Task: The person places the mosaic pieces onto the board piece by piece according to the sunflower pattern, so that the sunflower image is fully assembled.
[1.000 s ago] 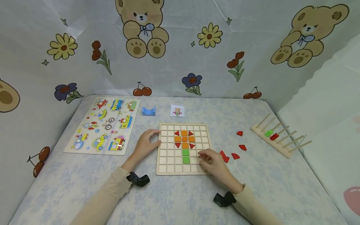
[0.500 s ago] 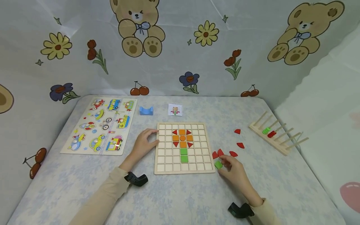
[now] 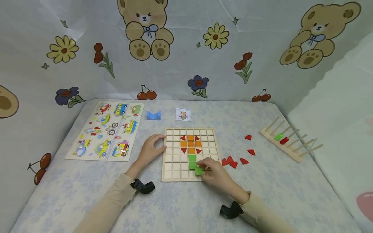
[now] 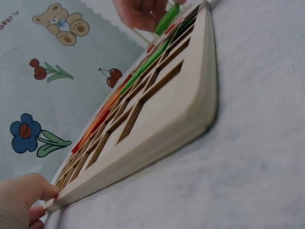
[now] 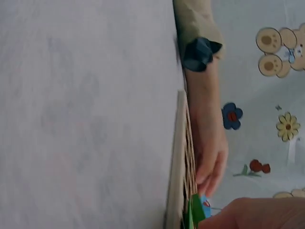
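Note:
A wooden grid board (image 3: pixel 176 174) lies mid-table, with red triangles, orange squares and two green squares (image 3: pixel 192 161) set in it as a flower shape. My right hand (image 3: pixel 215 173) pinches a loose green square tile (image 3: pixel 199 171) just over the board's bottom row, beside the green column. The same tile (image 4: pixel 167 20) shows at the board's far end in the left wrist view. My left hand (image 3: pixel 151 149) rests against the board's left edge (image 4: pixel 157 138), fingers on the rim. Several red tiles (image 3: pixel 233 161) lie loose on the cloth to the right of the board.
A vehicle peg puzzle (image 3: pixel 109 129) lies at the left. A blue block (image 3: pixel 153 115) and a small picture card (image 3: pixel 183 115) sit behind the board. A wooden rod rack (image 3: pixel 291 139) with green and red rings stands at the right.
My right hand went off the board to the loose tiles at the right, took up a green square, and has come back over the board's bottom row. The left hand stayed put.

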`<state>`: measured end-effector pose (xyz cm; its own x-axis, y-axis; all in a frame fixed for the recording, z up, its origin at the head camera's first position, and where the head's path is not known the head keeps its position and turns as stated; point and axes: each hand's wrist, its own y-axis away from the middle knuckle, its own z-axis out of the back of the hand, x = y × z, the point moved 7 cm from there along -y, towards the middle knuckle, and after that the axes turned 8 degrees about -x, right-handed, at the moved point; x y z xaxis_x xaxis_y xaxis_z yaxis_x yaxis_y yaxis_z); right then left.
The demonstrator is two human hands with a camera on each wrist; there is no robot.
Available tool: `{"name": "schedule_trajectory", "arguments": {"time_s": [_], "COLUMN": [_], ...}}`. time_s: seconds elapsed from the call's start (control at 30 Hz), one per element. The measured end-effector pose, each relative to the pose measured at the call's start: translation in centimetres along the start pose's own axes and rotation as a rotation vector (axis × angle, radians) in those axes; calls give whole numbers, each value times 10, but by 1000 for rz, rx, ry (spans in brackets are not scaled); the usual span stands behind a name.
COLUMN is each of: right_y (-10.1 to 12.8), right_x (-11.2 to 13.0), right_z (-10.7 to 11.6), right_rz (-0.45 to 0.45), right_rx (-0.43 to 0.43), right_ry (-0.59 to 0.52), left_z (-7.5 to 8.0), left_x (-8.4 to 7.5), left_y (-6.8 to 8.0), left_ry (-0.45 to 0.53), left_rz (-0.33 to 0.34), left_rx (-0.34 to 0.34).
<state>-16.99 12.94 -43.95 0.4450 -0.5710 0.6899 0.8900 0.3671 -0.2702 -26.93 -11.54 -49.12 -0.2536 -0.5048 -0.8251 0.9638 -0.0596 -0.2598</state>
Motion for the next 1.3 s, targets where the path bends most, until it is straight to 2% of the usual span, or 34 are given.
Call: {"name": "schedule_trajectory", "arguments": {"time_s": [0.07, 0.23, 0.37, 0.5, 0.63, 0.73, 0.9, 0.97, 1.03, 1.17, 1.3], "right_y": [-2, -3, -2, 0, -1, -6, -11, -9, -6, -3, -5], "right_x": [6, 10, 11, 13, 8, -5, -49, -69, -82, -91, -94], "right_z": [-12, -23, -23, -21, -15, 4, 54, 68, 74, 72, 71], "right_rz": [43, 62, 58, 96, 111, 57, -152, -245, -297, -302, -284], "right_rx": [35, 22, 12, -25, -61, -118, -196, -158, -88, 26, -5], "right_ry": [17, 36, 42, 69, 25, 19, 153, 189, 190, 168, 190], "left_z": [-2, -4, -2, -1, -1, -1, -1, -2, -2, -1, 0], "left_x": [-1, -4, -6, -6, -5, -5, -6, -5, -4, -1, -1], "left_y": [0, -1, -1, -1, -1, 0, 0, 0, 0, 1, 0], "left_ry": [1, -16, -16, -12, -13, -2, 10, 11, 7, 1, 4], "left_rz": [0, -17, -17, -22, -26, -18, -22, -24, -21, -21, -22], "left_rx": [5, 5, 4, 9, 5, 0, -2, 0, 2, 1, -3]}}
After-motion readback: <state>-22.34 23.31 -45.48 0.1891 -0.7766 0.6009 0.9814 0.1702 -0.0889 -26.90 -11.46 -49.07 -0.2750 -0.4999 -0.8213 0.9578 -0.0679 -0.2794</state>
